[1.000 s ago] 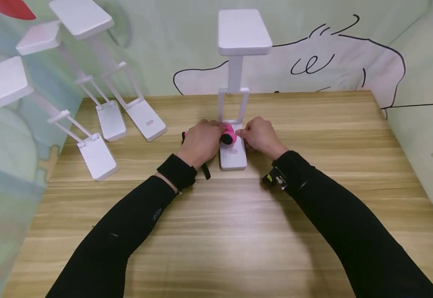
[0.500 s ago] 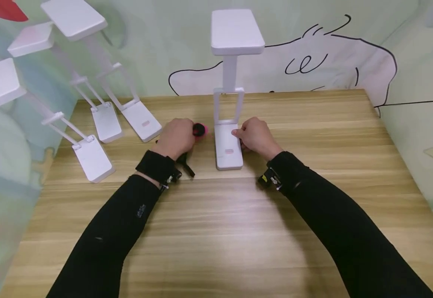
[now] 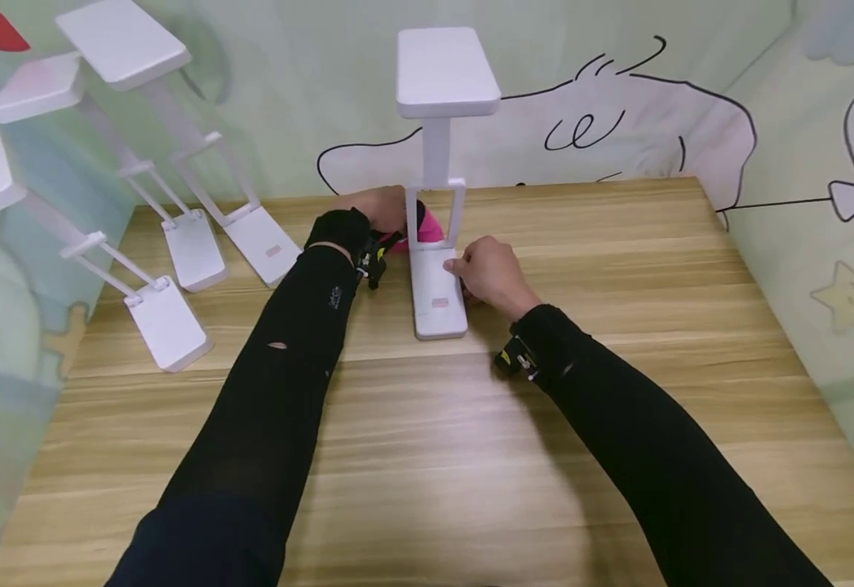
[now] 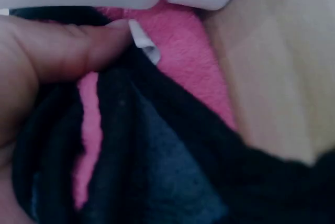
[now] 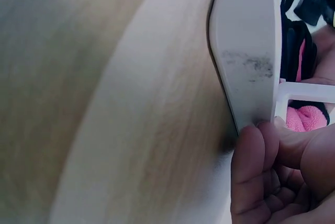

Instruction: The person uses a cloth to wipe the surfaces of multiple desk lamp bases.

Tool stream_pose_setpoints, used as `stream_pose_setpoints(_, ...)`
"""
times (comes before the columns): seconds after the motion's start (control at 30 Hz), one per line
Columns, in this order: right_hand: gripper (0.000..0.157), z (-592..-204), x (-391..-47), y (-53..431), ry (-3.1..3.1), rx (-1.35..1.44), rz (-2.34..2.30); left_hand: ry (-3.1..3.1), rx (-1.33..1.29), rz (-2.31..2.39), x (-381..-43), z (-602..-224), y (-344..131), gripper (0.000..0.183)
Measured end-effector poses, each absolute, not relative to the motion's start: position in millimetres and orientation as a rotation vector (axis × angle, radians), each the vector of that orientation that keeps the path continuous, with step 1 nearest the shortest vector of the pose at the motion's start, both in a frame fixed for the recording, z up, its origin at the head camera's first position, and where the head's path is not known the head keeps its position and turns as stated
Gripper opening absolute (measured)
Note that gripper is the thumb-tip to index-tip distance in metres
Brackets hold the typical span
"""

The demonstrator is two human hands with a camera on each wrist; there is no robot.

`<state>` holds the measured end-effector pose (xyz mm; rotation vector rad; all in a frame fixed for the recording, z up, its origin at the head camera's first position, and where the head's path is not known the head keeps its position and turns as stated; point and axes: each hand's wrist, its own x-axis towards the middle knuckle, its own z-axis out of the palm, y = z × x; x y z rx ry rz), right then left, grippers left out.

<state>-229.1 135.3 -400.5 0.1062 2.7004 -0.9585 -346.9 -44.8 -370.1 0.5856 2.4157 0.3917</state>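
L hand moved fwd, gripping 1 pink cloth behind 1 of 4 wht stands; R hand pinches its base.

Wears black long sleeves, pale lettering on the left one, and wide black wrist straps bearing small black cameras marked yellow.

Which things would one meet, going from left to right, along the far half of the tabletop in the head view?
Cluster of three white stands, left hand, single white stand, right hand.
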Motion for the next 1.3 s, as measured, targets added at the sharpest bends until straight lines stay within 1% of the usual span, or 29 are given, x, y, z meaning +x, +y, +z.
stream_pose_setpoints(0.1, 0.032, -400.3, -228.9, 134.6, 2.680, 0.131, -0.986, 2.368, 0.499, 0.436, -344.0, -369.8, -47.6, 0.006)
stream_pose_setpoints(0.23, 0.032, -400.0, -228.6, 134.8, 2.646, 0.162, -1.028, 2.379, 0.398, 0.556, -329.7, -371.4, -58.6, 0.008)
stream_pose_setpoints(0.37, 0.032, -399.6, -228.0, 134.4, 2.624, 0.184, -1.032, 2.502, 0.318, 0.694, -303.8, -374.7, -65.5, 0.013)
stream_pose_setpoints(0.6, 0.032, -396.8, -226.2, 134.6, 2.664, 0.169, -1.014, 2.666, 0.091, 0.851, -250.3, -379.2, -62.3, 0.032)
stream_pose_setpoints(0.7, 0.032, -397.5, -224.3, 133.1, 2.678, 0.163, -1.012, 2.684, 0.065, 0.845, -234.7, -380.3, -60.1, 0.035)
stream_pose_setpoints(0.77, 0.032, -399.0, -223.6, 130.8, 2.667, 0.164, -1.045, 2.709, 0.046, 0.840, -231.7, -382.6, -59.6, 0.034)
stream_pose_setpoints(0.97, 0.031, -403.5, -223.6, 122.2, 2.641, 0.170, -1.114, 2.788, -0.024, 0.900, -238.8, -392.2, -59.7, 0.028)
stream_pose_setpoints(1.03, 0.031, -404.5, -223.6, 120.3, 2.660, 0.173, -1.104, 2.812, 0.028, 0.895, -235.3, -393.3, -62.4, 0.026)
stream_pose_setpoints(1.13, 0.032, -405.5, -223.7, 119.5, 2.695, 0.197, -1.090, 2.841, 0.194, 0.876, -221.5, -393.8, -68.4, 0.025)
stream_pose_setpoints(1.3, 0.032, -404.4, -223.3, 120.0, 2.679, 0.205, -1.104, 2.877, 0.483, 0.746, -193.3, -393.3, -76.3, 0.008)
